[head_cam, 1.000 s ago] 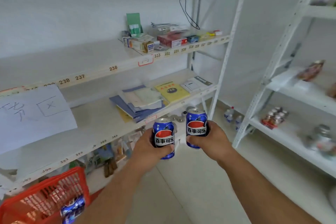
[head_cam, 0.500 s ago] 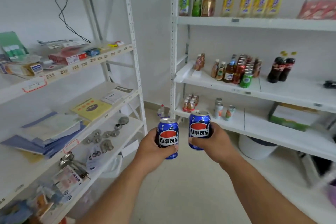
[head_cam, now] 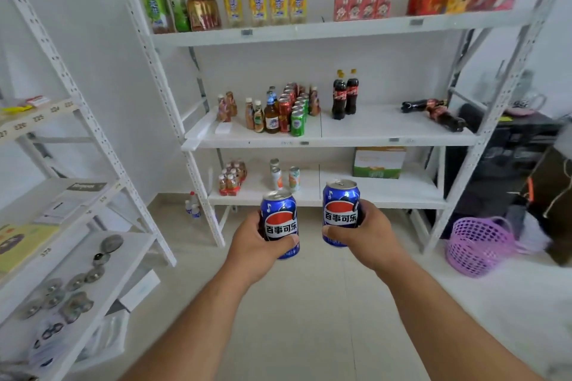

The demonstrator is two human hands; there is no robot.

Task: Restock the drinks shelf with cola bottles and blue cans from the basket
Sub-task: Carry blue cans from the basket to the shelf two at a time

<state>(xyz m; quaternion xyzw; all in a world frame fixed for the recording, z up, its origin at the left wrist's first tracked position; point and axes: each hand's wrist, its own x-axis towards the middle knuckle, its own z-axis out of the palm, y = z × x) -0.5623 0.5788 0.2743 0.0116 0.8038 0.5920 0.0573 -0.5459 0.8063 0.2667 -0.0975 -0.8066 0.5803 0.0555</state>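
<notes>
Blue cans, one gripped upright in the left hand [head_cam: 260, 241] and one in the right hand [head_cam: 368, 235], face the drinks shelf [head_cam: 387, 130], probably ready for placing.

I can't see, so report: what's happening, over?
Left hand grips blue cola can. Right hand grips another. White drinks shelf ahead, path clear.

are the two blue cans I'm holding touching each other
Apart. The head view shows shelf and floor plainly between the left can and the right can.
</notes>
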